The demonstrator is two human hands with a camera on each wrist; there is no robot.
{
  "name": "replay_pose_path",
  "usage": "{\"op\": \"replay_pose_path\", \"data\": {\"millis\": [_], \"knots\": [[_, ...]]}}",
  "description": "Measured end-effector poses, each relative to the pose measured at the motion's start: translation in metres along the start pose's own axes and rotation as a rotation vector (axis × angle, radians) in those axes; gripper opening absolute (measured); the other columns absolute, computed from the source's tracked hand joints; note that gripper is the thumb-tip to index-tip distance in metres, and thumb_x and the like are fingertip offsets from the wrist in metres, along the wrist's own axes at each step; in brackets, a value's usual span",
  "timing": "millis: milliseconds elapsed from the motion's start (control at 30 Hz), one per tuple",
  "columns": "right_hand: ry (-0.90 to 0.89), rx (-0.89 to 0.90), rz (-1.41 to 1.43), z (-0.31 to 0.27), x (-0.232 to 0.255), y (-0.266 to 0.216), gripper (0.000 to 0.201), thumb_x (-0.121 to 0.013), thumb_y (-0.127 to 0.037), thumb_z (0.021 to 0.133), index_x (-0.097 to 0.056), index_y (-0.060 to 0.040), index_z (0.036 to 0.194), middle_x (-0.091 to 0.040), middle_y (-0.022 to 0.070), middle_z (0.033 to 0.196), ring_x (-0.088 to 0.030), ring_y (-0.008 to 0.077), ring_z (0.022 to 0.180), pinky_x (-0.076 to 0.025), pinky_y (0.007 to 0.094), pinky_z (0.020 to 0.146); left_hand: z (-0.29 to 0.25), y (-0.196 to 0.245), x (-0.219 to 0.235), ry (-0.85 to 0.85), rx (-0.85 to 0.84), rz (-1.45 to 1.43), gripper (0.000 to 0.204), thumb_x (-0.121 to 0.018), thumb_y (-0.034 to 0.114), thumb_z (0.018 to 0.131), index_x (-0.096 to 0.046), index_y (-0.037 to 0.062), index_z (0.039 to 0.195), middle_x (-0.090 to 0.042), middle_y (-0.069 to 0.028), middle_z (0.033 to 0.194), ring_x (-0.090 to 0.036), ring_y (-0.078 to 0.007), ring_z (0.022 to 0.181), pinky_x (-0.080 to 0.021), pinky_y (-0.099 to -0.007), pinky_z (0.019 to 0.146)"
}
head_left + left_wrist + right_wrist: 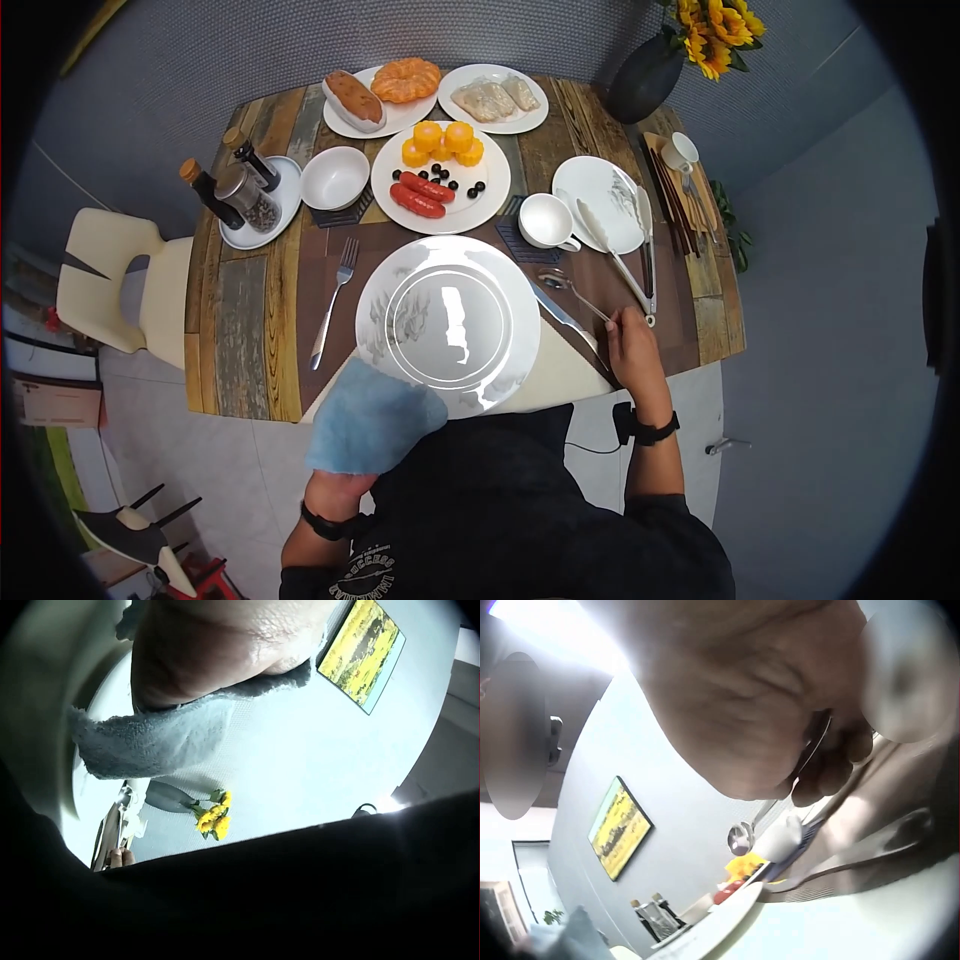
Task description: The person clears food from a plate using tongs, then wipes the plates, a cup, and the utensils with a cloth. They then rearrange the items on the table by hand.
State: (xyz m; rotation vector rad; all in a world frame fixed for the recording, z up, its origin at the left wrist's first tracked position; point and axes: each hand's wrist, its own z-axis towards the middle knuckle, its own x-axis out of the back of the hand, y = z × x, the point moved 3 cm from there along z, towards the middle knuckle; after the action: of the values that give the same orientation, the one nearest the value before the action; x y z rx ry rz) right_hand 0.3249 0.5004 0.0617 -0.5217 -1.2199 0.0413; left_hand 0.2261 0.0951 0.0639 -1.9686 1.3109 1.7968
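Note:
My left hand holds a light blue cloth, which hides most of its fingers in the head view. The cloth overlaps the lower left rim of a big white plate with a grey pattern. On the right, my right hand pinches the handle of a metal spoon. Its bowl points away to the upper left, and the right wrist view shows the spoon bowl beyond the fingers. A table knife lies between the plate and the right hand.
A fork lies left of the plate. Beyond stand a white cup, a bowl, a plate with tongs, a food plate and a tray of shakers. Chopsticks and a sunflower vase are far right.

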Motion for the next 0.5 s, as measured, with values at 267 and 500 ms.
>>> {"op": "replay_pose_path", "data": {"millis": [267,500], "knots": [[-0.583,-0.079,0.886,-0.019,-0.003,-0.119,0.021,-0.05,-0.015,0.106,-0.055,-0.0006,0.12,-0.055,0.0024,0.08,-0.051,0.0094,0.072,-0.046,0.0277,0.068,0.02,0.011,-0.036,0.096,-0.172,0.088,0.047,-0.05,0.034,0.106,-0.047,0.007,0.144,-0.056,-0.0122,0.14,-0.056,-0.0279,0.128,-0.044,-0.0443,0.112],[-0.794,0.209,0.908,-0.014,-0.027,-0.193,0.022,-0.048,-0.01,0.104,-0.056,-0.0013,0.123,-0.06,0.0177,0.075,-0.064,0.0352,0.072,-0.048,0.0389,0.069,0.033,0.026,-0.078,0.287,-0.749,1.456,0.049,-0.062,-0.002,0.092,-0.051,0.0003,0.139,-0.065,-0.0055,0.1,-0.065,-0.0191,0.087,-0.053,-0.0291,0.081]]}}
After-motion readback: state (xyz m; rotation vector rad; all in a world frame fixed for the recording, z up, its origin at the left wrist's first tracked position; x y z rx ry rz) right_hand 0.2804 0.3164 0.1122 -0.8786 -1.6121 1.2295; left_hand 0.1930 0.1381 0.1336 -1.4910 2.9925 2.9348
